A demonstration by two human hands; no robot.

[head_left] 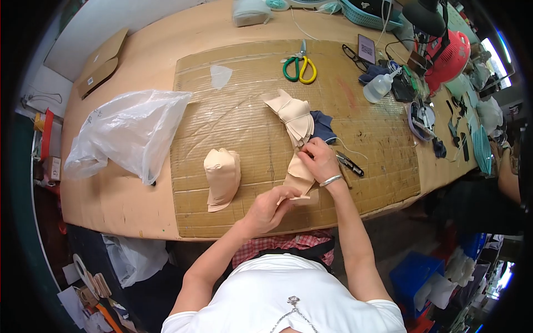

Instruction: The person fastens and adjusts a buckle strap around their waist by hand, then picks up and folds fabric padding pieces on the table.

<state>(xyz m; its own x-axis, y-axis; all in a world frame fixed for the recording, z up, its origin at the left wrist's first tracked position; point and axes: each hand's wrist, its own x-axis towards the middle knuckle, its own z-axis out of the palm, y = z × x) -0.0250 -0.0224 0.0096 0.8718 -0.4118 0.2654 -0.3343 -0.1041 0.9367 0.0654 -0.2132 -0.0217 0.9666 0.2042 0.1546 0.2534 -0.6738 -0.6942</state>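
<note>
My left hand [268,209] is closed on the lower end of some beige cut pieces [300,173] near the front of the cardboard mat. Above it, my right hand [321,160], with a silver bangle at the wrist, has its fingers pinched at the upper end of these pieces; what lies between the fingertips is hidden. Just beyond that hand, a fanned bundle of beige pieces [294,117] is tied round with a thin string. Dark blue cloth [322,126] lies against the bundle. A separate beige stack [223,176] stands to the left.
A black utility knife [350,164] lies right of my right hand. Scissors [300,67] with green and yellow handles lie at the back of the cardboard mat [250,72]. A clear plastic bag [130,130] is at left. A squeeze bottle [381,87] and red lamp [448,58] stand at right.
</note>
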